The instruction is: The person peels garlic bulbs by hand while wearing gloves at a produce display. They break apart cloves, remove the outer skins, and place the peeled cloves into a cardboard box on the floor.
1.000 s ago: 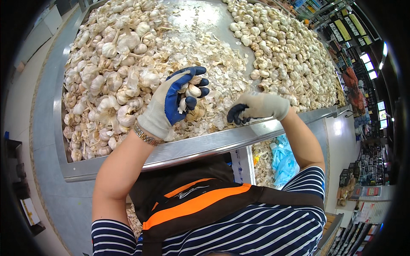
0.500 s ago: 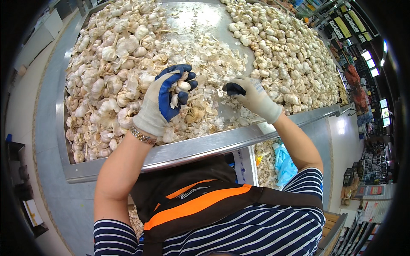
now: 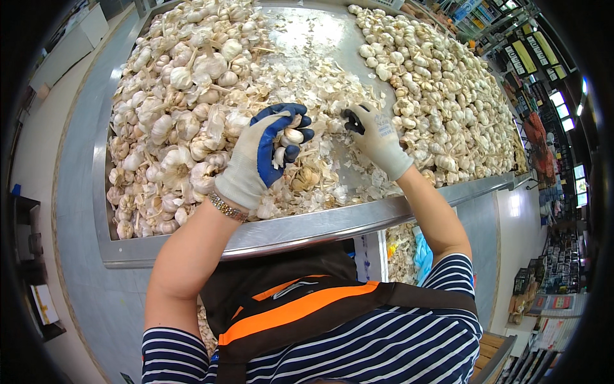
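Observation:
My left hand (image 3: 262, 147), in a pale knit glove with a blue coated palm, is closed around a garlic bulb (image 3: 292, 137). A second whitish garlic piece (image 3: 279, 156) shows lower in the same palm. My right hand (image 3: 374, 134) wears a matching glove with dark fingertips. It hovers over loose garlic skins (image 3: 320, 83), a short way right of the left hand; its fingers are bent, with a gap between them and nothing visible in it. Below the left hand, a browner bulb (image 3: 306, 179) lies among the skins.
A metal table (image 3: 307, 232) with a raised rim stands before me. Large garlic bulbs (image 3: 173, 163) are heaped on its left, smaller whitish ones (image 3: 441, 102) on its right. Under the front edge are a white-walled container (image 3: 371, 256) of garlic scraps and a blue plastic bag (image 3: 422, 256).
My right hand has lifted a little, and its fingers have parted. The left hand still holds the garlic. The whole view has shifted slightly.

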Demonstrator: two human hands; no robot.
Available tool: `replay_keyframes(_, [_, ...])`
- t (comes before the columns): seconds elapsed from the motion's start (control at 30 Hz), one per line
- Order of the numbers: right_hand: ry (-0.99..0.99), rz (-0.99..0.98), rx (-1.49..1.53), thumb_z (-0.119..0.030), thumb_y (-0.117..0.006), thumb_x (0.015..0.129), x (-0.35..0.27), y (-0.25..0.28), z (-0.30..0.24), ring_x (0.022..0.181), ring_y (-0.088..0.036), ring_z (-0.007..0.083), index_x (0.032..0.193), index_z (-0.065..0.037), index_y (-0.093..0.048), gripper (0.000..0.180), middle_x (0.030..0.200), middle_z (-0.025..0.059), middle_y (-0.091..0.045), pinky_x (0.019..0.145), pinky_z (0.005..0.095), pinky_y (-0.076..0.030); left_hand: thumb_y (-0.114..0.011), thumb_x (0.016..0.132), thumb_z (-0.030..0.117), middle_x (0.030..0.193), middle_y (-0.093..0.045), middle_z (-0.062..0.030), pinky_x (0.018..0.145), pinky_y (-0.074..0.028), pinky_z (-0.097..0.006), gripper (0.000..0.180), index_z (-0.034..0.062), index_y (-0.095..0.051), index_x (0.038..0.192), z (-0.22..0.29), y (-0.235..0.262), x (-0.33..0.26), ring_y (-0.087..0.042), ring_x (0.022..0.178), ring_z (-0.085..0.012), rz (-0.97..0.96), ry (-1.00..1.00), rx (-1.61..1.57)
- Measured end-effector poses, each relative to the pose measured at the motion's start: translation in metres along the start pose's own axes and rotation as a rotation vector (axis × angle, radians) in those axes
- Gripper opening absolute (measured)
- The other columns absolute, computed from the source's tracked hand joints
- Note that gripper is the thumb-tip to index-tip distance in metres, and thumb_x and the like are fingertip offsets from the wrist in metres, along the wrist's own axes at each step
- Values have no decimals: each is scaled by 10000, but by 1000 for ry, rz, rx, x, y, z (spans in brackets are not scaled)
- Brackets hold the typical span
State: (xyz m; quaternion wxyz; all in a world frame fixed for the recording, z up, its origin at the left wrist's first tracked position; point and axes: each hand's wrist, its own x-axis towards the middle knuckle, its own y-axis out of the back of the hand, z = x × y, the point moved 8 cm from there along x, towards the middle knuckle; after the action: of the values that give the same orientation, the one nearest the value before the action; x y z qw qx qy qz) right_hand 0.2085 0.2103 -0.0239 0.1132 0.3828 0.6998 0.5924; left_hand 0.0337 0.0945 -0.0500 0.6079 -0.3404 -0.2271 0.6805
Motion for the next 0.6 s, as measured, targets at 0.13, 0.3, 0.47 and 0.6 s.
replay_keyframes(0.13, [-61, -174, -195, -88, -718, 801, 0, -19, -7, 1074, -601, 378, 1251, -76, -591, 468, 1156, 198, -617, 926, 458, -482, -489, 1036, 164, 1085, -675, -74, 541, -479, -175, 271, 41, -594, 1253, 0, 0, -1, -695, 955, -174, -28, -46, 77])
replay_keyframes(0.3, [-37, -141, -103, -95, -720, 796, -2, -18, -7, 1093, -592, 385, 1270, -63, -576, 496, 1181, 201, -610, 947, 456, -472, -507, 1022, 169, 1076, -677, -72, 538, -485, -178, 268, 43, -599, 1241, -2, 2, 1, -698, 947, -181, 4, -11, 39])
replay_keyframes(0.47, [-183, -82, 68, -51, -713, 804, 2, -10, 23, 1100, -601, 394, 1328, -69, -538, 553, 1210, 223, -618, 950, 436, -475, -520, 1005, 164, 1071, -677, -75, 533, -491, -189, 271, 42, -604, 1232, -3, 1, 1, -701, 940, -198, -1, 6, 40])
replay_keyframes(0.6, [57, 223, -47, -18, -730, 783, -10, 7, 18, 1008, -637, 387, 1217, -55, -600, 454, 1136, 176, -649, 902, 432, -497, -517, 983, 129, 1085, -671, -78, 536, -499, -200, 275, 46, -606, 1229, -5, 1, 2, -701, 942, -217, 5, 16, 34])
